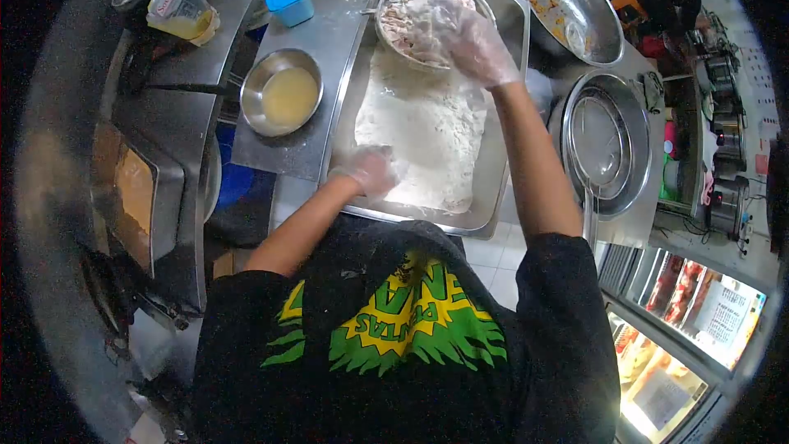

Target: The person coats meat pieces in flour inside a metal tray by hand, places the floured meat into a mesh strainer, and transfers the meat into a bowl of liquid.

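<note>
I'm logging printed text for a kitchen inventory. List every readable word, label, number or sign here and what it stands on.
"TAS": seemingly these letters on the black shirt; the other letters are folded or unclear.
Plastic jug: red script, too blurred to read.
Upper white notice: lines too small to read.
Lower notice: too blurred.
No number is readable.

At 6 o'clock in the head view, the shirt bears large yellow and green lettering. We read "ENA" in part of it; folds break up the rest, and we cannot confirm the smaller letters. At 10 o'clock, the jug carries red script with an initial "S"; we cannot resolve the full word. Toward 4 o'clock, the upper notice shows rows of print too small for us to read.
</note>
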`<state>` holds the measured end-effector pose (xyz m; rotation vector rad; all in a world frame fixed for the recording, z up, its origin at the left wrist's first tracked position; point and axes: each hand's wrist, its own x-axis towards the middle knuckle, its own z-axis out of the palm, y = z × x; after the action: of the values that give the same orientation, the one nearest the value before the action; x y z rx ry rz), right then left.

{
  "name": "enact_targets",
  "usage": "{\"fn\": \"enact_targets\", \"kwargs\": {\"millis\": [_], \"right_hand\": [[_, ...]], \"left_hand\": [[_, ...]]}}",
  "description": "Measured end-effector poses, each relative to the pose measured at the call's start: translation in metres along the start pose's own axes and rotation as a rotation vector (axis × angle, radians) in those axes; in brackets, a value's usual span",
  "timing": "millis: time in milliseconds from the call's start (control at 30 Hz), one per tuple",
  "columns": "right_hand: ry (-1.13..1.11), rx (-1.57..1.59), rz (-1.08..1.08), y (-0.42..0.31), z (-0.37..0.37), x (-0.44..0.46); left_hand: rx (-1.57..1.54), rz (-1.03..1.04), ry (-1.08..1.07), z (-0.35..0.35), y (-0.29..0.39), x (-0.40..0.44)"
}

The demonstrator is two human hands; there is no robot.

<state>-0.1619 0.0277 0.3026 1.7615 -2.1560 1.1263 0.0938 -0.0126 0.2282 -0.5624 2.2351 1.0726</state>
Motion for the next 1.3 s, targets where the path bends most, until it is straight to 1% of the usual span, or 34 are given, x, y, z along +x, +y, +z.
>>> {"fn": "enact_targets", "kwargs": {"millis": [33,67,100,167,200,233,267,300,367,400,433,500,567,600,633,667,700,767,800,833,867,900,933,967,1000,1033,1067,1100,1133,1167,1200,1233,1267,1300], "right_hand": [[0.0,-0.001,-0.006,0.0,0.0,-0.008],[-0.132,-0.06,0.164,-0.005,-0.001,-0.026],[-0.27,-0.118,0.333,-0.009,0.0,-0.047],[-0.823,-0.07,0.543,-0.011,0.009,-0.104],[-0.858,-0.001,0.264,0.024,0.038,-0.165],[-1.067,-0.12,0.264,0.044,0.061,-0.21],[-1.269,-0.245,0.266,0.05,0.07,-0.237],[-1.267,-0.246,0.272,0.037,0.067,-0.242],[-1.247,-0.169,0.069,-0.011,0.066,-0.232],[-1.247,-0.156,0.089,-0.041,0.061,-0.213],[-1.273,-0.139,0.401,-0.072,0.051,-0.184],[-1.271,-0.118,0.728,-0.084,0.056,-0.184],[-1.013,-0.112,0.428,-0.073,0.083,-0.215],[-1.073,-0.007,0.563,-0.079,0.076,-0.203],[-1.069,-0.006,0.565,-0.078,0.077,-0.204],[-1.019,0.027,0.566,-0.079,0.079,-0.209],[-0.969,0.059,0.567,-0.078,0.082,-0.213],[-1.007,0.084,0.545,-0.064,0.092,-0.217],[-1.05,0.11,0.519,-0.055,0.096,-0.22],[-1.054,0.112,0.52,-0.048,0.095,-0.225],[-0.94,0.094,0.473,-0.039,0.092,-0.233],[-0.829,0.078,0.426,-0.033,0.09,-0.238],[-0.827,0.174,0.487,-0.035,0.074,-0.219],[-0.833,0.178,0.489,-0.033,0.066,-0.215],[-0.766,0.259,0.652,-0.03,0.058,-0.213],[-0.731,0.299,0.734,-0.021,0.056,-0.216],[-0.689,0.338,0.815,-0.012,0.053,-0.219],[-0.648,0.324,0.795,0.004,0.06,-0.231],[-0.626,0.317,0.785,0.02,0.07,-0.245],[-0.605,0.309,0.774,0.036,0.08,-0.258],[-0.559,0.329,0.79,0.052,0.093,-0.271],[-0.536,0.338,0.796,0.053,0.094,-0.27],[-0.513,0.348,0.801,0.054,0.095,-0.27],[-0.467,0.354,0.787,0.044,0.089,-0.259]], "left_hand": [[0.193,-0.037,0.067,0.004,0.001,-0.002],[0.38,-0.078,0.135,0.006,0.001,-0.002],[0.366,-0.087,0.14,0.01,-0.001,0.002],[0.388,-0.135,0.013,0.021,-0.005,0.011],[0.378,-0.143,0.01,0.023,-0.002,0.009],[0.418,-0.12,0.017,0.022,0.006,0.007],[0.462,-0.093,0.026,0.019,0.012,0.004],[0.466,-0.089,0.024,0.014,0.018,0.002],[0.484,-0.055,-0.07,0.007,0.026,-0.001],[0.493,-0.05,-0.09,0.011,0.027,0.001],[0.532,-0.045,-0.13,0.014,0.028,0.007],[0.584,-0.028,-0.173,0.028,0.019,0.026],[0.663,0.067,-0.102,0.055,-0.01,0.055],[0.668,0.068,-0.103,0.054,-0.012,0.054],[0.514,0.04,-0.033,0.054,-0.015,0.052],[0.357,0.011,0.033,0.054,-0.018,0.05],[0.36,0.011,0.031,0.05,-0.018,0.05],[0.287,0.055,-0.071,0.036,-0.019,0.057],[0.286,0.054,-0.072,0.035,-0.025,0.061],[0.263,0.159,-0.007,0.035,-0.034,0.063],[0.237,0.261,0.059,0.035,-0.042,0.065],[0.23,0.254,0.053,0.032,-0.044,0.063],[0.211,0.224,0.08,0.025,-0.042,0.058],[0.194,0.198,0.108,0.016,-0.039,0.054],[0.2,0.212,0.121,0.006,-0.039,0.05],[0.201,0.213,0.12,-0.002,-0.037,0.047],[0.155,0.18,0.19,-0.009,-0.034,0.043],[0.109,0.149,0.261,-0.016,-0.032,0.041],[0.011,0.156,0.253,-0.02,-0.032,0.039],[0.012,0.158,0.255,-0.024,-0.027,0.035],[-0.058,0.15,0.275,-0.029,-0.019,0.028],[-0.128,0.141,0.295,-0.033,-0.012,0.022],[-0.086,0.199,0.325,-0.037,-0.003,0.014],[-0.086,0.199,0.328,-0.034,-0.004,0.015]]}}
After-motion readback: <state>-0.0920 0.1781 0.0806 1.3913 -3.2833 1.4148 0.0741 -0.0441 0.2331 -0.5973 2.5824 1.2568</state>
